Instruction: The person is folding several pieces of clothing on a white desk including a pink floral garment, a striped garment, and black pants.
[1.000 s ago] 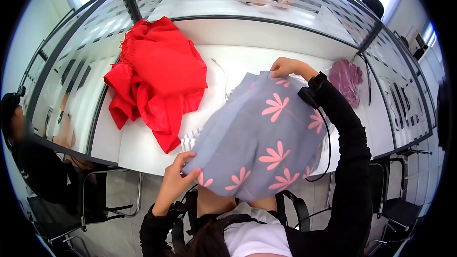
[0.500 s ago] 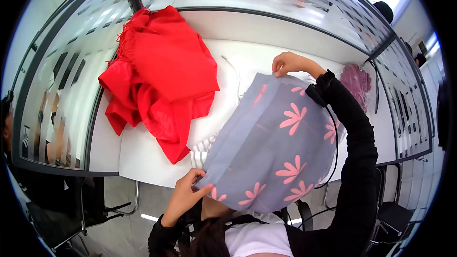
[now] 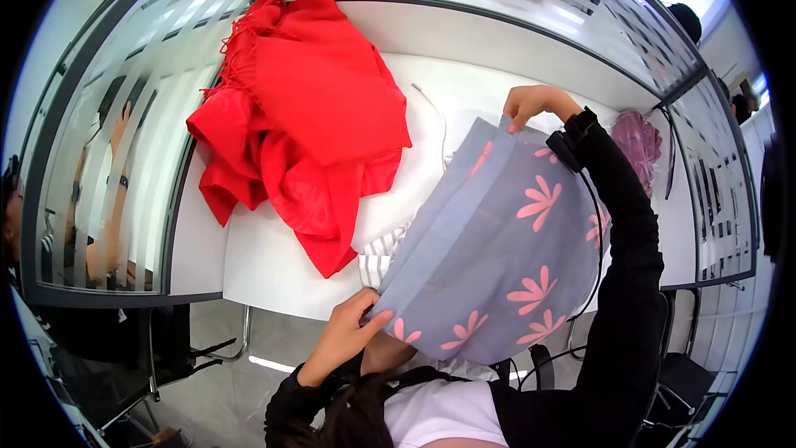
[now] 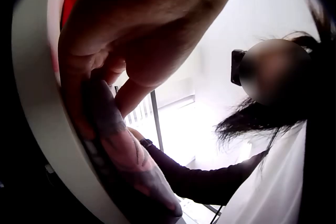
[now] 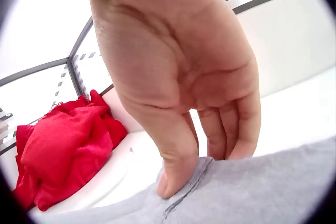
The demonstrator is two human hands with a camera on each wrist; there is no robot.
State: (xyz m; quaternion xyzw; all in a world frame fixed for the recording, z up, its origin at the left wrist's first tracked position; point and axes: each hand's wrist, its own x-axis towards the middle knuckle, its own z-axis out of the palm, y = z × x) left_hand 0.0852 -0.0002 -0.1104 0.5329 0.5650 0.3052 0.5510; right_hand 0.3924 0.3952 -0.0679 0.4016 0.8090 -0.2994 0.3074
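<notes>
A grey-blue cloth (image 3: pixel 489 241) with pink leaf shapes is spread between both hands over the table's front edge. My left hand (image 3: pixel 344 336) pinches its lower left corner; in the left wrist view, the left hand (image 4: pixel 136 35) has thumb and fingers round the cloth's edge (image 4: pixel 118 140). At the far edge my right hand (image 3: pixel 537 105) pinches the border; in the right wrist view, the right hand (image 5: pixel 178 61) has its thumb over the grey fabric (image 5: pixel 262 182). White cloth with grey stripes (image 3: pixel 381 255) shows from beneath.
A red fringed cloth (image 3: pixel 315 108) lies heaped on the white table (image 3: pixel 290 286) at the left. A plastic-wrapped mauve bundle (image 3: pixel 637 145) is at the back right. A white cord (image 3: pixel 435 108) lies behind the grey-blue cloth. Glass partitions (image 3: pixel 108 141) surround the table.
The view has shifted, and things on the table stand further right in it. Both hands keep hold of the grey-blue cloth, whose folded border now shows more plainly.
</notes>
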